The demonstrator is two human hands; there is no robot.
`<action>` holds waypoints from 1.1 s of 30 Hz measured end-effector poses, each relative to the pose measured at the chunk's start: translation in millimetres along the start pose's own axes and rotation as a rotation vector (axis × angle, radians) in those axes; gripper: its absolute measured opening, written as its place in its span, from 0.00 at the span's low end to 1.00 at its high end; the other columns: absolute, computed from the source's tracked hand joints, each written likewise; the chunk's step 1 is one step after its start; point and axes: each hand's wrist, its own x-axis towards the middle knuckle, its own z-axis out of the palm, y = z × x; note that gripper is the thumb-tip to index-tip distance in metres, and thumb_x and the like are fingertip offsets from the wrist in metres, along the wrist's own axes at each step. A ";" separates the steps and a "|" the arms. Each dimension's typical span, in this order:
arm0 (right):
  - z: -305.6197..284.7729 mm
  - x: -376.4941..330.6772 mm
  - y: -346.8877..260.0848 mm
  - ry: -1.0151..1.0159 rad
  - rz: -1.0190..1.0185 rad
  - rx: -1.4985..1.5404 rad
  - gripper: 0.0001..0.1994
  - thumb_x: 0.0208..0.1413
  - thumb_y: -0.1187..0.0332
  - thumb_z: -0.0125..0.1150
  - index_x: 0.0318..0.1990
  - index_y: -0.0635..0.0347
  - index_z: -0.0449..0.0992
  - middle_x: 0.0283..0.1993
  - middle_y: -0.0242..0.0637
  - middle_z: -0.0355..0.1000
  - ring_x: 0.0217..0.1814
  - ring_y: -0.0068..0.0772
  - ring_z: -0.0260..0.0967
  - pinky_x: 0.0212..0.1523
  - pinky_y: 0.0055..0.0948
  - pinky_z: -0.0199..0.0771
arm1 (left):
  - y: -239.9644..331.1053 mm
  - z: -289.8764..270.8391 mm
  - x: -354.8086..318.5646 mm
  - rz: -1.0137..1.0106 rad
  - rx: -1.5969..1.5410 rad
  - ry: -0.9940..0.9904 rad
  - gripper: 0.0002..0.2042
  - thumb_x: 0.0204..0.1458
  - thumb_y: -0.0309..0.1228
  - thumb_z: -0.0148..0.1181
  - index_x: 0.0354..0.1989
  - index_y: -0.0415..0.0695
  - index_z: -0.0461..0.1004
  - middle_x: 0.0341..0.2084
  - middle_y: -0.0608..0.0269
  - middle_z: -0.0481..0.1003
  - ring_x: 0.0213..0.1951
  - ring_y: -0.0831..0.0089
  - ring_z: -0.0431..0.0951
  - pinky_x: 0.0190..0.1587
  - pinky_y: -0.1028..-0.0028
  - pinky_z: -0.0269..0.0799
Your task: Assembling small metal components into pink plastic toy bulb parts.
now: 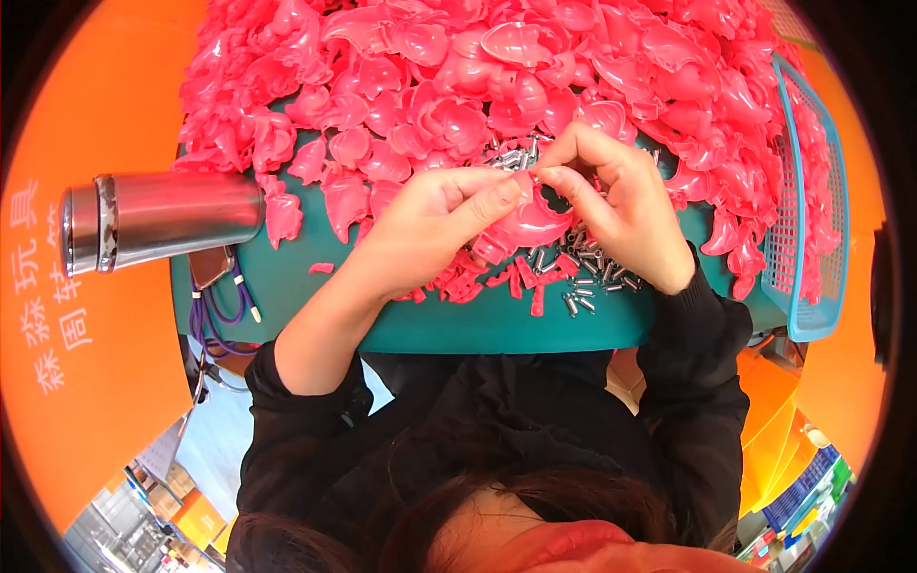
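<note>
My left hand [447, 215] is closed, thumb and forefinger pressed on a curved, glossy pink plastic shell [531, 225] that hangs beneath the fingertips. My right hand [616, 196] meets it from the other side, its thumb and forefinger pinched at the shell's upper edge; whatever sits between them is too small to make out. Small silvery metal pins [590, 265] lie scattered under and beside the right hand, with more of them [516, 153] just beyond both hands. Little pink plastic bits [457, 280] are strewn on the green tabletop [478, 329] nearest me.
A big heap of pink shells [458, 72] covers the far side of the table. At the left a steel flask [177, 218] lies on its side, near a purple cable [215, 310]. A blue plastic basket [788, 210] holding pink parts stands at the right.
</note>
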 end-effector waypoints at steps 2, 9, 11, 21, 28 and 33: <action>1.7 -1.6 0.1 -0.022 -0.007 -0.108 0.02 0.57 0.76 0.54 0.36 0.65 0.71 0.30 0.27 0.69 0.30 0.14 0.61 0.31 0.17 0.63 | -0.9 1.8 -1.1 0.008 0.027 -0.004 0.17 0.59 0.38 0.52 0.46 0.35 0.73 0.36 0.70 0.74 0.37 0.86 0.70 0.40 0.84 0.66; 4.7 -4.2 -4.3 0.046 0.059 0.085 0.03 0.56 0.76 0.56 0.33 0.67 0.70 0.30 0.29 0.69 0.30 0.14 0.63 0.32 0.16 0.65 | -5.9 -16.7 -0.3 -0.163 -0.176 -0.124 0.17 0.61 0.40 0.50 0.40 0.35 0.74 0.30 0.70 0.73 0.34 0.85 0.69 0.38 0.84 0.65; 3.6 -4.6 -4.8 0.021 0.098 0.090 0.04 0.56 0.76 0.56 0.32 0.67 0.69 0.30 0.30 0.69 0.30 0.13 0.63 0.33 0.16 0.65 | -8.4 -15.0 -0.4 -0.152 -0.142 -0.098 0.17 0.61 0.40 0.49 0.39 0.36 0.74 0.29 0.70 0.72 0.34 0.85 0.69 0.39 0.84 0.65; -4.9 -2.6 -1.5 -0.062 -0.003 -0.012 0.05 0.56 0.75 0.55 0.38 0.65 0.72 0.31 0.30 0.70 0.33 0.16 0.65 0.34 0.17 0.66 | -7.2 -13.9 1.8 -0.034 -0.036 -0.125 0.18 0.61 0.40 0.50 0.45 0.35 0.72 0.32 0.67 0.74 0.37 0.78 0.72 0.42 0.79 0.68; -53.1 1.6 4.3 0.273 -0.249 -0.901 0.08 0.48 0.72 0.62 0.38 0.57 0.77 0.35 0.34 0.71 0.40 0.31 0.66 0.44 0.29 0.64 | 8.5 -35.5 6.1 0.037 -0.574 0.035 0.20 0.64 0.40 0.38 0.50 0.34 0.67 0.37 0.52 0.76 0.37 0.63 0.79 0.42 0.69 0.76; -39.4 1.5 16.1 0.259 -0.282 -1.016 0.08 0.43 0.71 0.65 0.33 0.55 0.77 0.36 0.31 0.70 0.40 0.35 0.64 0.41 0.33 0.61 | 7.7 -29.4 8.3 0.005 -0.522 0.050 0.24 0.65 0.42 0.34 0.60 0.33 0.56 0.54 0.41 0.66 0.48 0.58 0.75 0.49 0.69 0.75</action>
